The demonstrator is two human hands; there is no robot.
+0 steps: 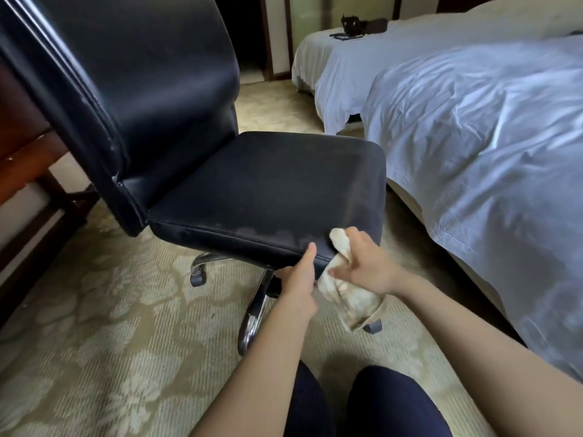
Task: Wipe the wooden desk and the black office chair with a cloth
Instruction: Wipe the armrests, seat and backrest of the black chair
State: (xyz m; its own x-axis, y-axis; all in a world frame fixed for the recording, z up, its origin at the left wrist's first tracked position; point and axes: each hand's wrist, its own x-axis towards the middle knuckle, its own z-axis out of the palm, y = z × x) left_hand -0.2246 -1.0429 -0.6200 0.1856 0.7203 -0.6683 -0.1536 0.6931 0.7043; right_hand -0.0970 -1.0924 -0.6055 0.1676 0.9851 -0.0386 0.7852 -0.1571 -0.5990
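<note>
The black office chair stands in front of me, its tall back at the left and its seat turned toward me. My left hand grips the seat's front edge near the right corner, thumb on top. My right hand holds a crumpled beige cloth pressed against the front right corner of the seat; part of the cloth hangs down below the hand. A dull damp streak shows along the seat's front edge. The wooden desk shows only as a dark brown edge and legs at the far left.
Two beds with white duvets fill the right side, close to the chair. Dark items lie on the far bed. The chair's chrome base and castors stand on patterned beige carpet. My knees in dark trousers are at the bottom.
</note>
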